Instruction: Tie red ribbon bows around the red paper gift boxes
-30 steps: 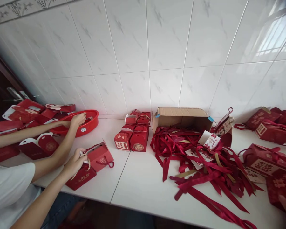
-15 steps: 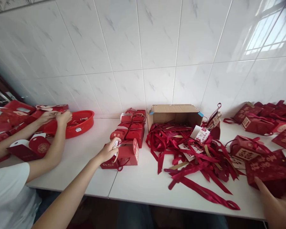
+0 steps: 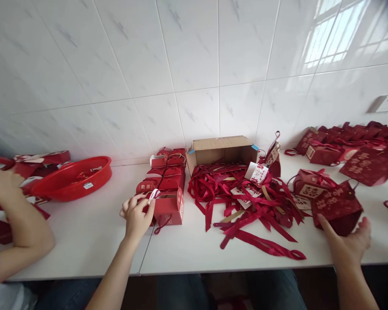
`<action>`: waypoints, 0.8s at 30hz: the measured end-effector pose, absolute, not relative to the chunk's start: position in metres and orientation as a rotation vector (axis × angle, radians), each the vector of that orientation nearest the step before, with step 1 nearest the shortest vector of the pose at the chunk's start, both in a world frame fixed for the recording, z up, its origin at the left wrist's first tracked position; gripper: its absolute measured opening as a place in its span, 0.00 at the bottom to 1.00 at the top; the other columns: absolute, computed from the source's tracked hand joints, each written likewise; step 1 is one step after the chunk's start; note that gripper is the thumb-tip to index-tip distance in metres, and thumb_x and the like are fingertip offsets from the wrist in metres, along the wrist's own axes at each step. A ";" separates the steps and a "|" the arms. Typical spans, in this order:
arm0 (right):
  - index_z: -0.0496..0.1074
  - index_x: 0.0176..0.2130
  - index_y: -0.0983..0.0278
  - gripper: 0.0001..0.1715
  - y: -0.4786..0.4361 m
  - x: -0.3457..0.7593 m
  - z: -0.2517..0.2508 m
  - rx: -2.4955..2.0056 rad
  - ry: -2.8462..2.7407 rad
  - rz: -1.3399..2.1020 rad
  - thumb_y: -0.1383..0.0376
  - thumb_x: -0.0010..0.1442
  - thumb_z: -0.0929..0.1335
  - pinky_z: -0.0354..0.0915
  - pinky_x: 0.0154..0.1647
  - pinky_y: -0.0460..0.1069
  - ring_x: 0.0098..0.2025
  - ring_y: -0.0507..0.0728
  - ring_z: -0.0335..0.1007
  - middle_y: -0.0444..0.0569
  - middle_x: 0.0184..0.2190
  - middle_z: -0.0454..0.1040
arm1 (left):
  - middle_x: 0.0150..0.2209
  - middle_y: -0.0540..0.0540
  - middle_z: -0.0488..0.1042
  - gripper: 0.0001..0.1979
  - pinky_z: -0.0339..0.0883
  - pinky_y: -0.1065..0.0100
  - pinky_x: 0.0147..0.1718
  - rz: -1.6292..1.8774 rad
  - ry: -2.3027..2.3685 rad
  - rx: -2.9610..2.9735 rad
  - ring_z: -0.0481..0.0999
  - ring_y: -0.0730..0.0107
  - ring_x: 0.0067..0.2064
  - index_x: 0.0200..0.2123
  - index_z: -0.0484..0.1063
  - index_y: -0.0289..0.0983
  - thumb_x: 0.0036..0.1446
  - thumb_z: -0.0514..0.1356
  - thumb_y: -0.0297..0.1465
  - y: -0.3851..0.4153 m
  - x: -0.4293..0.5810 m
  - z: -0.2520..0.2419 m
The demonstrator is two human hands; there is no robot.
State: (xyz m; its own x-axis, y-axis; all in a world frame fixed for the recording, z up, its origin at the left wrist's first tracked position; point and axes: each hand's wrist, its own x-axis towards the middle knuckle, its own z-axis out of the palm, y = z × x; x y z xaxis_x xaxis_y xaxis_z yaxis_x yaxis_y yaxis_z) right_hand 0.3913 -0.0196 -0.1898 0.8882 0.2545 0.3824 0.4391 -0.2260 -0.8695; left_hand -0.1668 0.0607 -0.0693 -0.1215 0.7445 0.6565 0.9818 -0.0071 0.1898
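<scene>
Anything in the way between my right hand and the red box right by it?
Nothing visible: your right hand is right at the red box, its thumb overlapping the near side, though I can't tell how firmly it touches. The ribbon pile lies off to the left.

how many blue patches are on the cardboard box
2 that show: one blue patch at the upper left corner of the cardboard box, another blue patch at its upper right corner. More may be hidden on its far side.
</scene>
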 end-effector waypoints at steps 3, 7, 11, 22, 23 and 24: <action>0.55 0.62 0.82 0.68 -0.028 0.379 -0.185 -1.805 -0.563 -0.494 0.45 0.35 0.76 0.48 0.64 0.64 0.65 0.76 0.49 0.77 0.60 0.56 | 0.43 0.44 0.75 0.15 0.58 0.52 0.50 -1.050 -1.929 -1.793 0.66 0.50 0.52 0.28 0.74 0.42 0.58 0.52 0.42 0.057 -0.150 -0.072; 0.69 0.53 0.75 0.41 -0.045 0.333 -0.165 -1.644 -0.769 -0.509 0.47 0.52 0.69 0.55 0.61 0.63 0.60 0.69 0.59 0.68 0.56 0.64 | 0.39 0.44 0.77 0.17 0.62 0.54 0.52 -1.243 -1.944 -2.053 0.70 0.53 0.48 0.28 0.74 0.42 0.58 0.50 0.43 0.054 -0.132 -0.076; 0.73 0.45 0.67 0.22 -0.050 0.286 -0.146 -1.478 -0.915 -0.226 0.54 0.57 0.69 0.63 0.54 0.61 0.54 0.65 0.66 0.60 0.51 0.70 | 0.40 0.43 0.78 0.18 0.64 0.57 0.51 -1.330 -1.923 -2.239 0.72 0.55 0.48 0.31 0.75 0.40 0.59 0.50 0.43 0.048 -0.119 -0.080; 0.58 0.61 0.55 0.34 -0.001 0.158 -0.133 -1.100 -1.441 0.679 0.55 0.58 0.69 0.63 0.58 0.61 0.60 0.63 0.61 0.55 0.59 0.62 | 0.53 0.40 0.71 0.20 0.62 0.53 0.55 -1.516 -2.043 -2.179 0.67 0.53 0.58 0.48 0.68 0.39 0.58 0.54 0.44 0.043 -0.116 -0.082; 0.52 0.64 0.55 0.43 0.004 0.146 -0.135 -1.080 -1.465 0.729 0.53 0.55 0.71 0.60 0.60 0.62 0.63 0.64 0.57 0.56 0.62 0.58 | 0.54 0.40 0.70 0.21 0.62 0.53 0.55 -1.523 -2.041 -2.157 0.67 0.53 0.58 0.50 0.67 0.39 0.58 0.55 0.44 0.043 -0.117 -0.081; 0.47 0.66 0.55 0.51 0.008 0.136 -0.136 -1.061 -1.484 0.762 0.52 0.52 0.73 0.58 0.62 0.64 0.65 0.66 0.53 0.57 0.65 0.53 | 0.55 0.39 0.69 0.22 0.63 0.54 0.55 -1.533 -2.029 -2.114 0.67 0.53 0.58 0.52 0.66 0.39 0.57 0.55 0.43 0.043 -0.118 -0.079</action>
